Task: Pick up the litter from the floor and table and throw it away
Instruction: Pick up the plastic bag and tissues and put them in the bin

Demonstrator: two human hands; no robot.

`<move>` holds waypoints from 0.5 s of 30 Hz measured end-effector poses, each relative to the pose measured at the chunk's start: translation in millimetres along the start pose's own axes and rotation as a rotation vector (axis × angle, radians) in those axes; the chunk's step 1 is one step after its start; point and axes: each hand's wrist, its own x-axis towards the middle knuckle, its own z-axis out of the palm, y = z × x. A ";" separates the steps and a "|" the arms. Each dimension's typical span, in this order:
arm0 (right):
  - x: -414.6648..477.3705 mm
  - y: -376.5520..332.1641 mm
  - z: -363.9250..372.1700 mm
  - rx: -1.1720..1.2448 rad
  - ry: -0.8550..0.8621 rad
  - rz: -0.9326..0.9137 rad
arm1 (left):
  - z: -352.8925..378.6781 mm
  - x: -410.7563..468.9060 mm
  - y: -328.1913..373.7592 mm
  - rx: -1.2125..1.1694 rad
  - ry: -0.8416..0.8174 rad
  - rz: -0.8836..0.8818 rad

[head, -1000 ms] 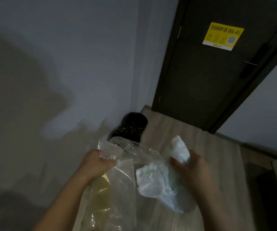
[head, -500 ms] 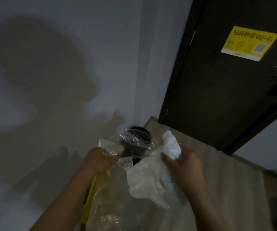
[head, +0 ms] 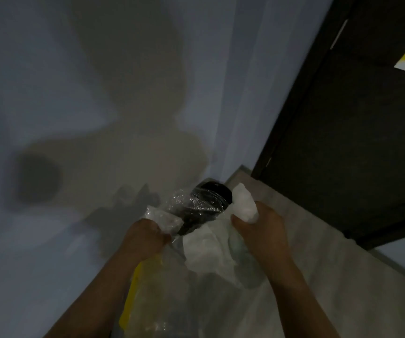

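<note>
Dim and blurred. Black bin [head: 218,191] is half hidden behind the clear bag [head: 196,203]. Bag contents unreadable (a yellow item [head: 133,296] shows low down). My left hand [head: 144,235] pinches the bag's rim just before the bin. My right hand [head: 262,228] clenches a crumpled white tissue [head: 244,203] beside the bin. Dark door [head: 343,142] stands right of the bin.
</note>
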 end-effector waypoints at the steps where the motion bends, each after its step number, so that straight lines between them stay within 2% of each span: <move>1: 11.3 1.8 4.6 -0.013 -0.005 -0.006 | 3.9 9.2 -0.4 -0.003 0.005 -0.011; 6: 68.3 12.6 30.4 -0.142 -0.085 -0.021 | 19.9 61.1 -5.3 -0.006 -0.023 -0.119; 9: 107.8 24.0 52.5 -0.317 -0.157 -0.107 | 32.2 94.0 -9.7 -0.027 -0.069 -0.133; 11: 135.2 30.1 65.1 -0.377 -0.210 -0.063 | 38.5 116.5 -13.8 -0.071 -0.065 -0.195; 15: 177.6 44.0 88.0 -0.348 -0.286 -0.022 | 51.3 151.7 -18.6 -0.101 -0.105 -0.233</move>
